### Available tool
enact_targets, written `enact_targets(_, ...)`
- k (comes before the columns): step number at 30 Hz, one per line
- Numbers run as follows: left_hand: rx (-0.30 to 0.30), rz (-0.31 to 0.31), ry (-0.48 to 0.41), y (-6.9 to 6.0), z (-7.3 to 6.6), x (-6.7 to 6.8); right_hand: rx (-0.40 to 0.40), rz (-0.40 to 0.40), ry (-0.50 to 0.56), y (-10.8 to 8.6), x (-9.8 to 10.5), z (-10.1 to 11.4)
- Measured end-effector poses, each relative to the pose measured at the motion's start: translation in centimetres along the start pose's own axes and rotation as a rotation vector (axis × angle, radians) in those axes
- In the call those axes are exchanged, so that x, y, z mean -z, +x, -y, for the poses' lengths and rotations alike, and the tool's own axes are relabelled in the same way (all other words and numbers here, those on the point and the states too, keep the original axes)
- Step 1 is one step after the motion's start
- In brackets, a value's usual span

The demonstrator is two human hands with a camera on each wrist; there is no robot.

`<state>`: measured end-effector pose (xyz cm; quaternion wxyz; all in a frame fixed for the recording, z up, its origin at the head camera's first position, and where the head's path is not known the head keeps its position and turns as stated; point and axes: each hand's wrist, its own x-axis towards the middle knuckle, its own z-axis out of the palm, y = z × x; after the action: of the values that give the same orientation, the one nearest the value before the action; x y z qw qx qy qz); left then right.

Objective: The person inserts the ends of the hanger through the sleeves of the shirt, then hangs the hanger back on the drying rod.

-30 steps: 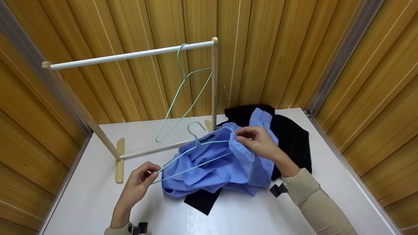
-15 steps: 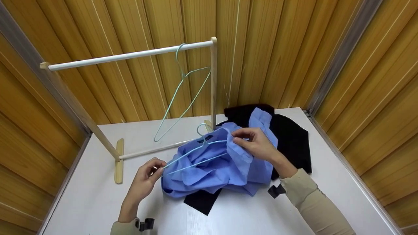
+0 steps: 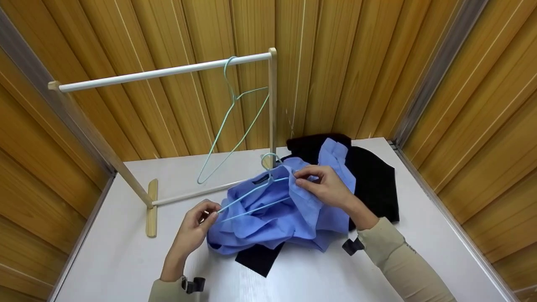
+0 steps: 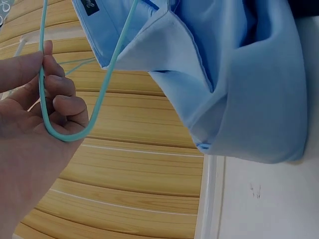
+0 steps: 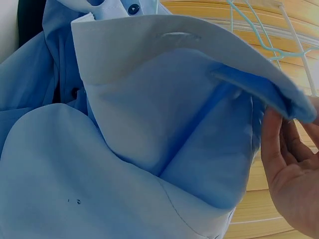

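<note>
A light blue shirt point(image 3: 268, 218) lies crumpled on the table with its collar lifted. My left hand point(image 3: 191, 233) pinches the left end of a mint green wire hanger point(image 3: 245, 195); the hanger's right end is hidden inside the shirt, and its hook stands above the collar. In the left wrist view the hanger's rounded end point(image 4: 70, 137) loops over the curled fingers of the left hand point(image 4: 45, 114). My right hand point(image 3: 329, 188) pinches the shirt's collar at the right; the right wrist view shows the hand point(image 5: 296, 169) holding the collar's edge point(image 5: 199, 37).
Behind to the left stands a rack with a white rail point(image 3: 163, 72) and wooden posts. A second mint hanger point(image 3: 218, 138) hangs from the rail near its right post. Black garments point(image 3: 373, 180) lie under and behind the shirt on the white table point(image 3: 117, 260).
My left hand has moved to the right and slightly up, sliding the hanger further into the shirt; its hook has shifted right. My right hand, still on the collar, has barely moved.
</note>
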<state>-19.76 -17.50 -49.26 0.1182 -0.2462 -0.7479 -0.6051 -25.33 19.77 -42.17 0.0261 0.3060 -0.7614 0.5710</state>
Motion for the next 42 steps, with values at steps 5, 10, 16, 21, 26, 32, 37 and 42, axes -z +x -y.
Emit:
enact_targets(5,0.007,-0.002,-0.007,0.2,0.0,-0.5,0.051,-0.006,-0.007,0.1,-0.2,-0.1)
enact_targets(10,0.026,0.007,0.000,0.5,0.0,-0.8,0.061,-0.006,-0.031,0.1,-0.4,-0.1)
enact_targets(16,0.041,0.015,0.027,0.7,0.1,-1.0,0.086,-0.001,-0.049,0.2,-0.6,-0.2)
enact_targets(21,0.048,0.008,0.036,0.9,0.3,-1.2,0.080,0.026,-0.056,0.3,-0.6,-0.2)
enact_targets(26,0.061,0.006,0.030,0.9,0.3,-1.6,0.055,0.048,-0.053,0.2,-0.6,-0.2)
enact_targets(32,0.068,0.004,0.026,1.0,0.4,-2.0,0.056,0.054,-0.078,0.1,-0.6,-0.3)
enact_targets(37,0.034,-0.026,0.033,1.0,0.6,-2.3,0.016,0.035,-0.112,0.0,-0.7,-0.5)
enact_targets(42,-0.004,-0.049,0.043,0.9,0.7,-2.6,-0.007,0.012,-0.144,0.1,-1.0,-0.4)
